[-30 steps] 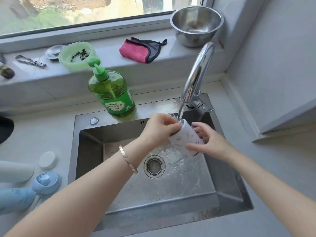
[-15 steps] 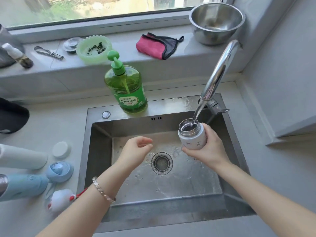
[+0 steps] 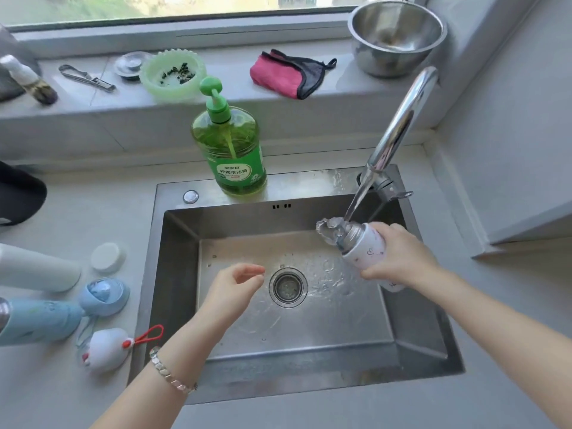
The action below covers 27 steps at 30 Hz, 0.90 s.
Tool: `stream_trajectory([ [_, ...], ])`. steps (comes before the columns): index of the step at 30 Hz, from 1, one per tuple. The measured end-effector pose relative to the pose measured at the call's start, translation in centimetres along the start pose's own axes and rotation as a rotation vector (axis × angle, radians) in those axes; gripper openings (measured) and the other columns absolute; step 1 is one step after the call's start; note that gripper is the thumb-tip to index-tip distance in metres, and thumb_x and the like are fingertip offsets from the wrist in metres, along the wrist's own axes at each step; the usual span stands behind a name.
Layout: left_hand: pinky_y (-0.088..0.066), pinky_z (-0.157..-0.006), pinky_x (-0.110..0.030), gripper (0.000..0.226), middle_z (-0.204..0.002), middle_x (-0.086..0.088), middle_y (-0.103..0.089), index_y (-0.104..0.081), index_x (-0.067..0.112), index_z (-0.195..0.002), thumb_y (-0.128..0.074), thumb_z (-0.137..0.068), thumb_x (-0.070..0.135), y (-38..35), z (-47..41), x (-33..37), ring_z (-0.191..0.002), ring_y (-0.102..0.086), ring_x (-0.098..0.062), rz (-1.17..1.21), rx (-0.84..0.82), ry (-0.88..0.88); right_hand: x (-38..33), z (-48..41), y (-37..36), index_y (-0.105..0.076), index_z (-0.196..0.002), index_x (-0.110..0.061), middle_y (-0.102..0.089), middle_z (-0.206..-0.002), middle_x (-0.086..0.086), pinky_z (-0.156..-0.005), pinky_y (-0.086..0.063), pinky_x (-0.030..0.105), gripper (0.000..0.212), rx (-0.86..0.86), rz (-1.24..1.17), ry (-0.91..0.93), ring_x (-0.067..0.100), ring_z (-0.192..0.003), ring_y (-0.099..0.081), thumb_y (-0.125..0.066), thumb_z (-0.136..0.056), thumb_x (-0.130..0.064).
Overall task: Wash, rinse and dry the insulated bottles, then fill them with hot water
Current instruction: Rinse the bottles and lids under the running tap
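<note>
Right hand (image 3: 399,258) clamps the tilted white patterned steel-necked bottle (image 3: 368,249) under the chrome tap (image 3: 399,119), back-right corner of the steel sink (image 3: 173,274); wet, it may slip. Left hand (image 3: 232,286) hangs loose, empty

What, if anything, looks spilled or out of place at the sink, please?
Nothing looks wrong: the right hand holds the white bottle tilted under the running tap, and water spills from its mouth into the sink, as rinsing would.

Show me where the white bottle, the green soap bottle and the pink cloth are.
white bottle (image 3: 368,251), head view, its printed side
green soap bottle (image 3: 229,147), head view, its body
pink cloth (image 3: 273,75), head view, its pink fold
</note>
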<state>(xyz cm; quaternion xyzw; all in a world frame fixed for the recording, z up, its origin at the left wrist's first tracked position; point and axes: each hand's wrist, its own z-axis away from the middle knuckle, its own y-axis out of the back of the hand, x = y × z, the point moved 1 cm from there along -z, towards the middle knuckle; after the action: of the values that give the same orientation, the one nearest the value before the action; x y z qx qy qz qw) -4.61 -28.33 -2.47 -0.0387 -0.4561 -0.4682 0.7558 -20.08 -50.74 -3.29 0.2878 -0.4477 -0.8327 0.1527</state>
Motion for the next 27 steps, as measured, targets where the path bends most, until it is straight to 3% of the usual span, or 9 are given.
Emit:
stream_trajectory([
  [3,-0.047,-0.081,-0.027,0.018,-0.097,-0.002,-0.068,-0.064,0.024,-0.086,-0.058,-0.089,0.007,0.0,0.6,-1.1,-0.09,-0.06,-0.012,0.012,-0.002,0.032,0.2,0.8,1.1,-0.043,-0.117,-0.033,-0.042,-0.098,-0.004,-0.072,-0.038,0.028,0.067,-0.243,0.469,-0.046,0.022,-0.099,-0.053,-0.074,-0.058,-0.042],
  [6,-0.046,-0.078,-0.026,0.017,-0.098,-0.004,-0.067,-0.064,0.022,-0.087,-0.057,-0.089,0.007,-0.4,1.1,-1.7,-0.091,-0.06,-0.013,0.036,-0.025,0.056,-0.2,1.2,1.6,-0.044,-0.116,-0.029,-0.044,-0.107,-0.001,-0.072,-0.033,0.029,0.062,-0.302,0.754,-0.001,0.022,-0.1,-0.049,-0.072,-0.062,-0.043],
  [11,-0.044,-0.078,-0.026,0.016,-0.098,-0.005,-0.067,-0.063,0.022,-0.087,-0.057,-0.09,0.008,-1.0,1.3,-1.7,-0.092,-0.06,-0.016,0.046,-0.053,0.062,-1.4,0.9,1.4,-0.044,-0.118,-0.027,-0.044,-0.111,0.002,-0.076,-0.035,0.032,0.064,-0.267,0.944,0.066,0.023,-0.101,-0.047,-0.072,-0.062,-0.043],
  [16,-0.045,-0.069,-0.022,0.017,-0.098,-0.004,-0.066,-0.062,0.025,-0.086,-0.054,-0.091,0.01,-0.7,1.2,-1.7,-0.095,-0.061,-0.017,0.013,-0.056,0.051,0.4,1.6,2.4,-0.044,-0.122,-0.025,-0.045,-0.117,0.002,-0.077,-0.034,0.03,0.066,-0.339,1.071,-0.042,0.021,-0.106,-0.05,-0.072,-0.066,-0.044],
  [19,-0.046,-0.072,-0.024,0.019,-0.099,-0.003,-0.067,-0.062,0.028,-0.084,-0.055,-0.091,0.011,-0.4,1.0,-1.7,-0.097,-0.062,-0.017,0.006,-0.056,0.052,2.0,2.0,2.0,-0.044,-0.12,-0.027,-0.047,-0.113,0.0,-0.073,-0.036,0.027,0.065,-0.304,0.869,-0.075,0.02,-0.102,-0.054,-0.072,-0.064,-0.041],
  [25,-0.046,-0.08,-0.029,0.019,-0.096,-0.004,-0.067,-0.061,0.027,-0.083,-0.054,-0.092,0.012,-0.4,0.9,-1.5,-0.099,-0.062,-0.02,0.017,-0.053,0.067,0.7,1.2,-1.1,-0.046,-0.114,-0.036,-0.059,-0.102,-0.007,-0.053,-0.049,0.021,0.07,-0.072,-0.369,-0.005,0.014,-0.089,-0.057,-0.082,-0.055,-0.025],
  [27,-0.046,-0.081,-0.03,0.019,-0.097,-0.005,-0.068,-0.061,0.027,-0.083,-0.054,-0.092,0.012,-0.4,0.8,-1.4,-0.099,-0.063,-0.021,0.01,-0.052,0.065,-0.4,0.7,-2.1,-0.049,-0.114,-0.033,-0.06,-0.105,-0.01,-0.064,-0.052,0.023,0.071,0.009,-0.594,0.008,0.013,-0.096,-0.058,-0.085,-0.055,-0.02],
])
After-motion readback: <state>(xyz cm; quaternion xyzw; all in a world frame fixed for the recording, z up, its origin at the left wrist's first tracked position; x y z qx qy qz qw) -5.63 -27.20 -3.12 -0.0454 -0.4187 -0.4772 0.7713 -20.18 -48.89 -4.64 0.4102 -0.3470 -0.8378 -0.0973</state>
